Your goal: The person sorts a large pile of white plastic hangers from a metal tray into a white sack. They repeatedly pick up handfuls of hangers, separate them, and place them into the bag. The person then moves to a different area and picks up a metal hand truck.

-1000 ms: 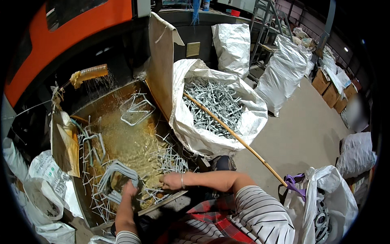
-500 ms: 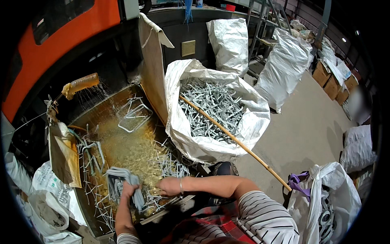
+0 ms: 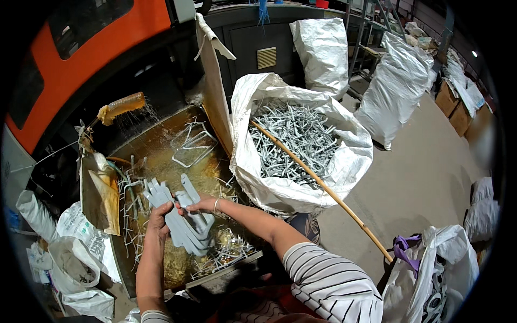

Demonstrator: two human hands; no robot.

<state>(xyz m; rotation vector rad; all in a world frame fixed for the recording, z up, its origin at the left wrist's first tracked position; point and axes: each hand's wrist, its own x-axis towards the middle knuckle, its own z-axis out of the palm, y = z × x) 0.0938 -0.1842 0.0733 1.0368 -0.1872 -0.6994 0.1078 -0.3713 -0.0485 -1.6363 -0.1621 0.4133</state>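
A bundle of flat grey plastic pieces hangs over the water tank, fanned out at both ends. My left hand grips it from the left, with the fingers closed around its middle. On the other side my right hand is closed on the same bundle, its thumb and fingers near the upright pieces. Below the hands, yellowish water holds loose grey plastic frames and sprues. A larger frame-shaped piece lies at the tank's far end.
Right of the tank stands a white woven sack full of small grey pieces, a bamboo pole slanting across it. Water drips from a brownish roller-like part by the orange machine. An upright board edges the tank.
The bundle has been raised and turned, its pieces now fanning out. My right hand has come up from low over the water and taken hold of it. The view has shifted slightly.
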